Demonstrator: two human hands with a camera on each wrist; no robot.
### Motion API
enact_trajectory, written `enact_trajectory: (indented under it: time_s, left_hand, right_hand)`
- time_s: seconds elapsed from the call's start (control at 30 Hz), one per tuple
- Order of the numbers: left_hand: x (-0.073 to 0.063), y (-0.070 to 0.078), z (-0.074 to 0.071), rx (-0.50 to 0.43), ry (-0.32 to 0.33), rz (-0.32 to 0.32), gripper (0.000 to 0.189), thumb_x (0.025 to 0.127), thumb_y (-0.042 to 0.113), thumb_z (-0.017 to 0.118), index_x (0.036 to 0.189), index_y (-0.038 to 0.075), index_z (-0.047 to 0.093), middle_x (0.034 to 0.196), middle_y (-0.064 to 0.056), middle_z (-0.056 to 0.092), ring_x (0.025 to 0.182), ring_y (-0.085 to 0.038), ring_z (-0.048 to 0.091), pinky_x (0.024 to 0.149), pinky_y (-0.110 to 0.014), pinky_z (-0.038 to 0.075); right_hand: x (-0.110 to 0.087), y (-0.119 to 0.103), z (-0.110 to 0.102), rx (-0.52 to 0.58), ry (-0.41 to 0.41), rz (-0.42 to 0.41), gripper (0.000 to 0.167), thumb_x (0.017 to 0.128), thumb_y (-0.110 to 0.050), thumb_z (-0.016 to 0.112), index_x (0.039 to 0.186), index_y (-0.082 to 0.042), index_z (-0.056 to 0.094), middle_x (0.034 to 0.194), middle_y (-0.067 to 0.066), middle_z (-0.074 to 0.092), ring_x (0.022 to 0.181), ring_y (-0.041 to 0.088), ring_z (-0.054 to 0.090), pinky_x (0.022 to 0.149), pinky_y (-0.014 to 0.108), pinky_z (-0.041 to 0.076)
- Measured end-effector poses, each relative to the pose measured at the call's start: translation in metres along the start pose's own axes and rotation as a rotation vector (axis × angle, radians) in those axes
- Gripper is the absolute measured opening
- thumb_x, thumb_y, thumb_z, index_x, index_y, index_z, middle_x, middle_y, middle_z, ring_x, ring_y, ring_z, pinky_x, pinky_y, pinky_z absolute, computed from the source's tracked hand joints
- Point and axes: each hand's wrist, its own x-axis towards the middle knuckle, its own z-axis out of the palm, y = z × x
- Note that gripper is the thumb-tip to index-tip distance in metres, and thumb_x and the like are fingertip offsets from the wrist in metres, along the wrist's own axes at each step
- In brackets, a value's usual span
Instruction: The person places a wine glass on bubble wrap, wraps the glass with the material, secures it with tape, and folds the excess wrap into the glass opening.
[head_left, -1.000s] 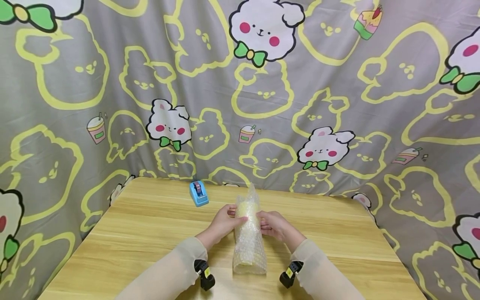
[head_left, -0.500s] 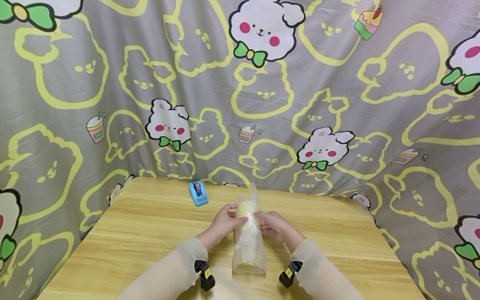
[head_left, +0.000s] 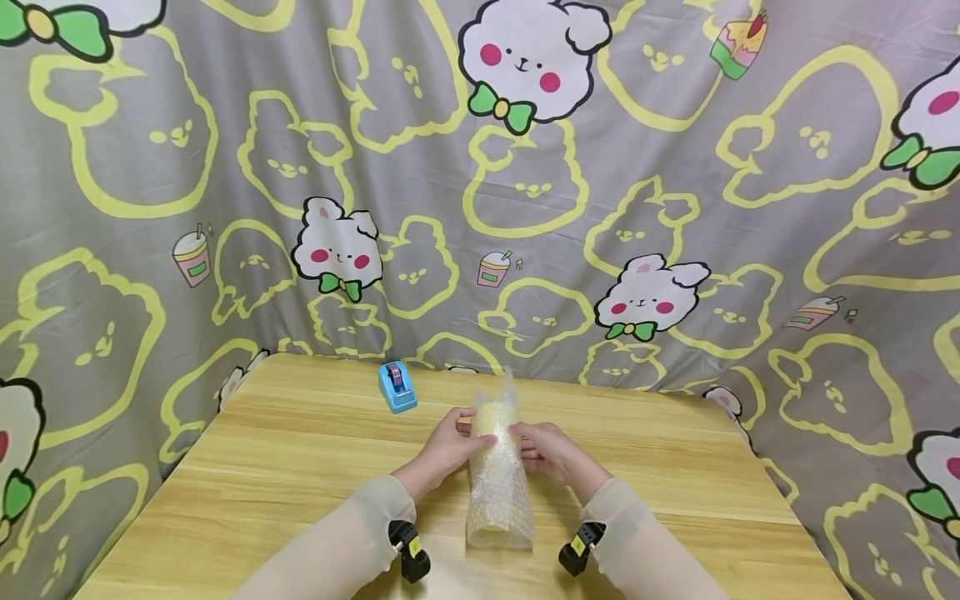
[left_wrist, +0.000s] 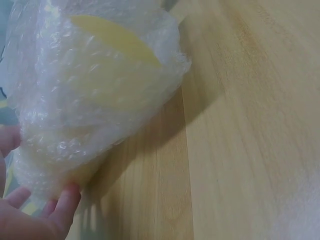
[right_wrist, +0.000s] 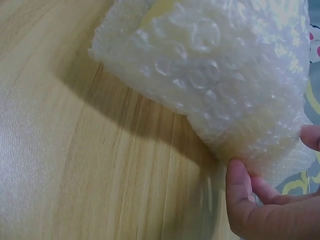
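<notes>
A pale yellow, roughly cylindrical item wrapped in bubble wrap [head_left: 498, 487] lies lengthwise between my hands in the head view. My left hand [head_left: 447, 446] holds its left side, thumb on top and fingers low against the wrap. On the opposite side, my right hand [head_left: 553, 450] grips it with the thumb on the upper surface. In the left wrist view a yellow edge shows through the clear bubble wrap [left_wrist: 90, 80] at the near end. The right wrist view has right-hand fingers [right_wrist: 239, 182] touching the underside of the bubble wrap [right_wrist: 210, 70]. What the yellow item is cannot be told.
A blue tape dispenser [head_left: 397, 387] with a roll of tape stands at the back left of the wooden table [head_left: 300, 433]. Behind the table hangs a grey curtain [head_left: 420, 183] with cartoon prints. Both sleeves carry small black wrist cameras.
The pointed far tip of the bubble wrap has shifted slightly to the right, and my right thumb has moved a little over the wrap. Both hands keep their hold.
</notes>
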Motion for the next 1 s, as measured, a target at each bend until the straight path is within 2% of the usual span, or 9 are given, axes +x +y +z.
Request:
enact_trajectory:
  time_s: [0.3, 0.67, 0.83, 1.0]
  left_hand:
    - [0.0001, -0.0007, 0.001, 0.026, -0.007, 0.014, 0.068, 0.087, 0.026, 0.081, 0.14, 0.001, 0.046, 0.123, -0.02, 0.057, 0.11, -0.031, 0.058, 0.084, -0.04, 0.055]
    - [-0.0008, 0.0017, 0.003, 0.033, -0.014, 0.016, 0.069, 0.087, 0.025, 0.081, 0.141, 0.001, 0.046, 0.123, -0.021, 0.055, 0.105, -0.03, 0.059, 0.082, -0.04, 0.056]
    - [-0.0008, 0.0023, 0.0035, 0.033, -0.012, 0.011, 0.069, 0.087, 0.025, 0.081, 0.141, 0.002, 0.046, 0.123, -0.022, 0.055, 0.103, -0.03, 0.06, 0.081, -0.04, 0.056]
    - [-0.0012, 0.0025, 0.0043, 0.032, -0.011, 0.007, 0.069, 0.087, 0.025, 0.081, 0.141, 0.002, 0.046, 0.124, -0.022, 0.054, 0.102, -0.03, 0.06, 0.079, -0.039, 0.055]
  right_hand:
    - [-0.002, -0.0006, 0.0008, 0.006, -0.035, -0.012, 0.036, 0.095, -0.026, 0.063, 0.107, 0.008, 0.061, 0.08, 0.003, 0.065, 0.069, 0.009, 0.063, 0.066, 0.022, 0.056]
    - [-0.0039, -0.0023, 0.0, -0.015, -0.05, -0.022, 0.042, 0.096, -0.027, 0.063, 0.113, 0.012, 0.06, 0.084, 0.005, 0.069, 0.073, 0.011, 0.066, 0.069, 0.024, 0.057]
    - [-0.0051, -0.0027, 0.0002, -0.008, -0.056, -0.033, 0.041, 0.096, -0.025, 0.062, 0.112, 0.013, 0.059, 0.082, 0.005, 0.069, 0.073, 0.011, 0.066, 0.069, 0.024, 0.057]
    - [-0.0069, -0.0035, 0.0022, -0.037, -0.046, -0.026, 0.041, 0.094, -0.03, 0.064, 0.108, 0.009, 0.063, 0.08, 0.002, 0.066, 0.072, 0.009, 0.062, 0.067, 0.023, 0.055]
